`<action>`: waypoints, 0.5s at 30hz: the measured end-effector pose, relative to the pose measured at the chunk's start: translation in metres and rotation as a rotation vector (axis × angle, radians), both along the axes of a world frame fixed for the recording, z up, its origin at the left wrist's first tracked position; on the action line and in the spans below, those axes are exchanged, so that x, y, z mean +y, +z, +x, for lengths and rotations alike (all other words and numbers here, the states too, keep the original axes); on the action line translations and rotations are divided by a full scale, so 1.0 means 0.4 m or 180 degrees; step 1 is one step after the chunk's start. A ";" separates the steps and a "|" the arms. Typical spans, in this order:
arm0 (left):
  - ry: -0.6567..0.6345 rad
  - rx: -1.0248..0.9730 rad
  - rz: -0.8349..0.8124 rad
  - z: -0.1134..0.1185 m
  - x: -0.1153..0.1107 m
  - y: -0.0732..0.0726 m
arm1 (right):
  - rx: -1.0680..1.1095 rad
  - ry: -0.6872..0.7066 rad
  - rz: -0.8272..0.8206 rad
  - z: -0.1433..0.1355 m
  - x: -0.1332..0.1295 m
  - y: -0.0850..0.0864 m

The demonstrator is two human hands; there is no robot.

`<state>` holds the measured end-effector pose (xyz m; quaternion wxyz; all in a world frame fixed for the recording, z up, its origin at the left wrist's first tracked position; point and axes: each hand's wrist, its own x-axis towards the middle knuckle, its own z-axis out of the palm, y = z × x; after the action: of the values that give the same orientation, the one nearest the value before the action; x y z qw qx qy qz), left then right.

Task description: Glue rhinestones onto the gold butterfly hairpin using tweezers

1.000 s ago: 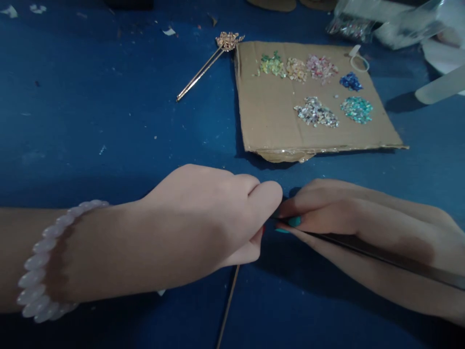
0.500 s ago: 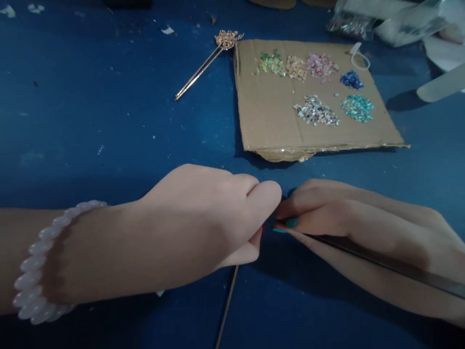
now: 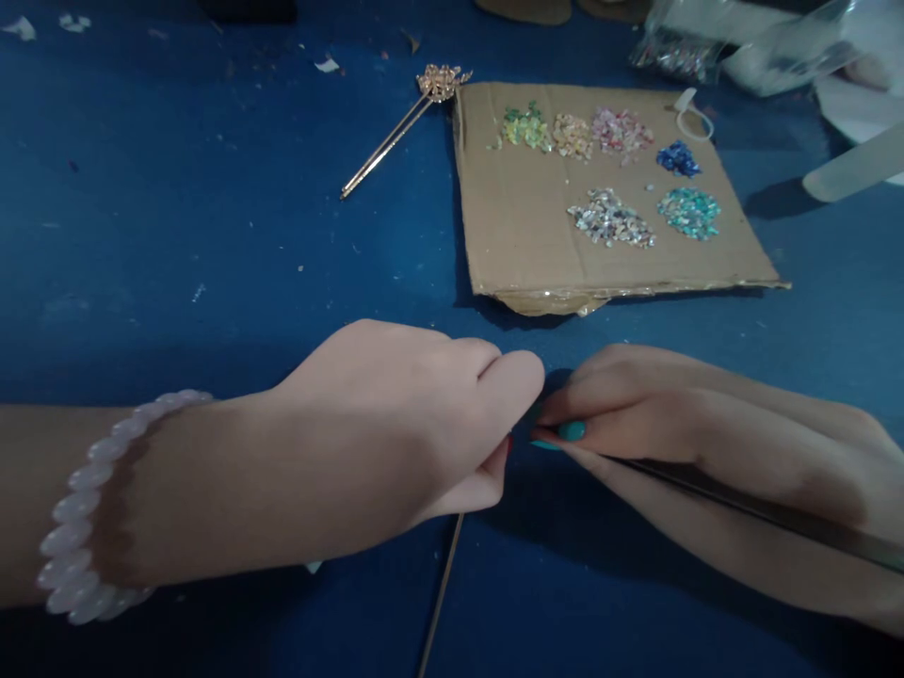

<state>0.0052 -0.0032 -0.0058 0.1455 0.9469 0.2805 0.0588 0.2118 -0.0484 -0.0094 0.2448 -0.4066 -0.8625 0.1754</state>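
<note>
Left hand [image 3: 416, 424], right hand [image 3: 685, 410] practically unchanged

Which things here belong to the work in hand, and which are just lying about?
Work in hand:
left hand, closed, apparently around a thin rod
right hand, holding a slim dark tool
coloured chips on cardboard, probably supplies

Apparently just lying about:
gold hairpin, untouched
white loop
plastic bag
pale scrap
</note>
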 end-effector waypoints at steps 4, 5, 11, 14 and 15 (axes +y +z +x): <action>0.0113 0.0011 0.0015 0.002 -0.003 -0.001 | 0.0056 0.0278 0.0032 0.004 0.009 -0.004; 0.0106 -0.0013 0.0031 0.002 -0.003 -0.003 | 0.0055 0.0318 0.0078 0.004 0.010 -0.006; 0.0036 -0.0144 0.0088 -0.004 0.002 -0.011 | -0.0256 0.0429 0.0705 0.006 0.011 -0.016; 0.0002 -0.0135 0.0047 -0.007 0.004 -0.010 | -0.0238 0.0436 0.0910 0.005 0.011 -0.016; -0.0008 -0.0131 0.0023 -0.008 0.003 -0.009 | -0.0213 0.0441 0.0950 0.004 0.011 -0.016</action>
<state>0.0021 -0.0018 -0.0094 0.1478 0.9464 0.2760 0.0792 0.2135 -0.0441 -0.0159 0.2609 -0.3109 -0.9127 0.0482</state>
